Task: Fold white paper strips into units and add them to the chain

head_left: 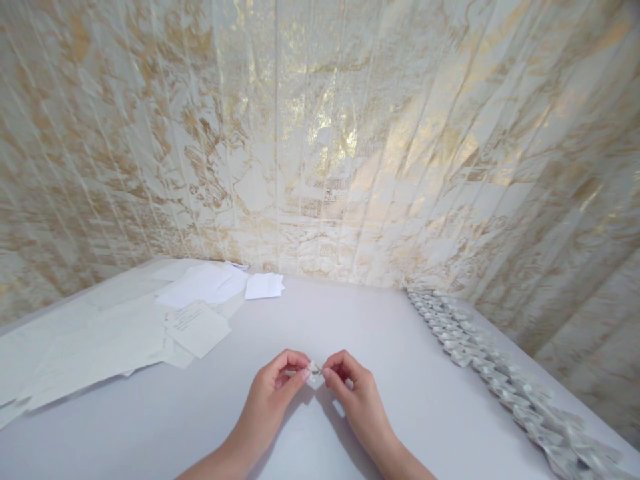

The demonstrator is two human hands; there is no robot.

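A small folded paper piece [314, 371] sits between both hands just above the white table [150, 420]. My left hand [274, 390] pinches its left side with thumb and forefinger. My right hand [353, 390] pinches its right side the same way. Both hands are closed on the piece near the table's front middle.
Loose white paper sheets [197, 327] and small cut squares [264, 285] lie at the left and back. A long row of several folded paper pieces [500, 373] runs along the right edge. A gold-patterned curtain [320, 133] hangs behind the table.
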